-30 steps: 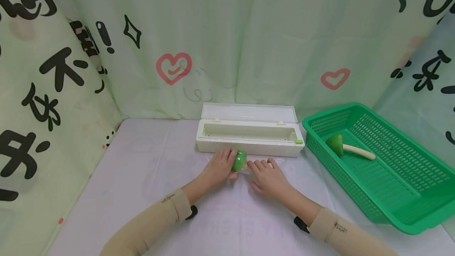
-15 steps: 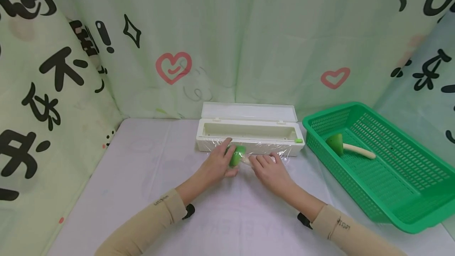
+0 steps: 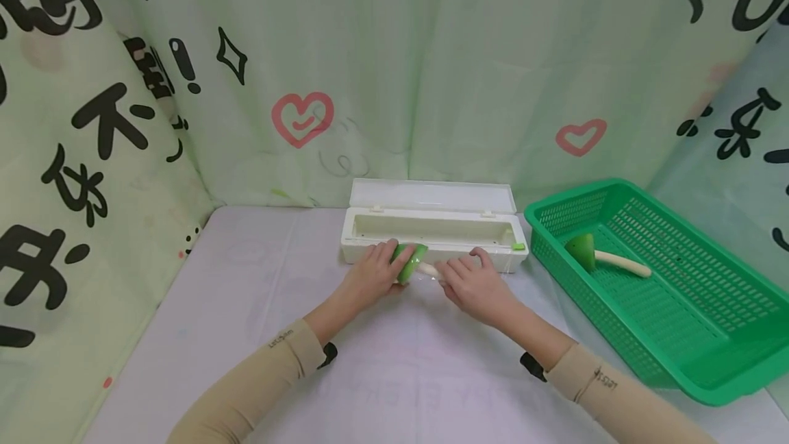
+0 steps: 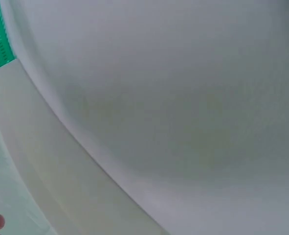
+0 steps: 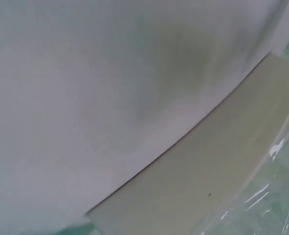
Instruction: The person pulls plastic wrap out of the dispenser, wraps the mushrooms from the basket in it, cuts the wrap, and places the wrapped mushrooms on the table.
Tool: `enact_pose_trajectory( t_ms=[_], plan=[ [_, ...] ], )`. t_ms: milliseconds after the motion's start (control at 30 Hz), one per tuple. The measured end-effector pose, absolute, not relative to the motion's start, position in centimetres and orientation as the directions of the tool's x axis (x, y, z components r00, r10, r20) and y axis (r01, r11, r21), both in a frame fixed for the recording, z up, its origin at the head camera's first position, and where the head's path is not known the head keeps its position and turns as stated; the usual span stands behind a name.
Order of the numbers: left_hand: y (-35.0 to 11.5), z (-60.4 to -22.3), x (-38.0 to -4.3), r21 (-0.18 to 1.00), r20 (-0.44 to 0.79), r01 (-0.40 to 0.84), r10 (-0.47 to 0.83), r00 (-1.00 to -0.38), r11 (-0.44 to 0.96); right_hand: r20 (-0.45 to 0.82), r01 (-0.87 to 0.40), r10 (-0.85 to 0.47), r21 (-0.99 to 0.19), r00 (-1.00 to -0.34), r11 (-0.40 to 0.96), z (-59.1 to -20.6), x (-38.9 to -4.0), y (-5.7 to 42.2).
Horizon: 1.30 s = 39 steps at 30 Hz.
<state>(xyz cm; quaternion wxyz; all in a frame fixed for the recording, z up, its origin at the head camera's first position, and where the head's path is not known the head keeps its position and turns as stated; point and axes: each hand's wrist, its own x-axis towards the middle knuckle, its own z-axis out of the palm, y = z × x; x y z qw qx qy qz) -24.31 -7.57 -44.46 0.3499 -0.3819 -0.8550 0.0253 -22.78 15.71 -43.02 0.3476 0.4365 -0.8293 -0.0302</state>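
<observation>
Both hands and wrapped piece shifted toward far side, closer to white box

Compared with half a second ago, the left hand point(image 3: 372, 276) and right hand point(image 3: 476, 286) sit a little farther from the near edge, and the green-capped piece point(image 3: 410, 263) between them has gone with them. Film seen stretched across the box front earlier shows much less in the head view now.

Piece lies crosswise between the hands: cap at left, pale stem point(image 3: 427, 270) pointing right. Left hand has fingers and thumb curled round the cap, holding it. Right hand has fingers bent in on the stem's right end, pinching it; one finger sticks up off it. Clear film point(image 5: 261, 196) shows at lower right in the right wrist view, and shiny bits sit round the stem in the head view.

White box point(image 3: 354, 252) is just beyond the hands, lid point(image 3: 431, 194) tipped back on the far side, small green slider point(image 3: 518, 247) at its right end. Piece overlaps the box front in view; can't tell if touching.

Green basket point(image 3: 696, 321) at right, holding a second green-capped item point(image 3: 581, 252), stem pointing right. White tablecloth point(image 3: 394, 375) underneath, printed curtain point(image 3: 493, 88) behind.
</observation>
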Motion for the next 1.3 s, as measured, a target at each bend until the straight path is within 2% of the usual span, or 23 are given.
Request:
enact_pose_trajectory(
  t_ms=[233, 533, 667, 833, 1033, 1300],
  plan=[
    [-7.5, -43.0, -24.7, -0.398, 0.615, 0.549, 0.658, -0.435, 0.735, 0.565, -0.661, -0.756, 0.432, -0.331, 0.613, -41.4, -23.4, 15.7],
    [-7.7, -41.1, -25.1, -0.518, 0.614, 0.453, 0.684, -0.394, 0.726, 0.673, -0.61, -0.719, 0.499, -0.174, 0.615, -40.5, -24.5, 16.2],
    [-7.8, -40.5, -24.9, -0.537, 0.605, 0.446, 0.696, -0.388, 0.716, 0.698, -0.626, -0.705, 0.494, -0.129, 0.603, -40.1, -24.4, 16.4],
    [-7.7, -39.8, -24.3, -0.531, 0.608, 0.452, 0.694, -0.386, 0.717, 0.702, -0.643, -0.701, 0.48, -0.126, 0.596, -39.4, -23.6, 16.4],
    [-7.8, -39.2, -23.3, -0.529, 0.607, 0.467, 0.7, -0.376, 0.709, 0.702, -0.68, -0.695, 0.436, -0.154, 0.59, -38.6, -22.2, 16.3],
    [-8.1, -38.6, -21.2, -0.533, 0.622, 0.477, 0.706, -0.339, 0.699, 0.746, -0.698, -0.654, 0.404, -0.123, 0.592, -38.6, -20.1, 15.9]
  ],
)
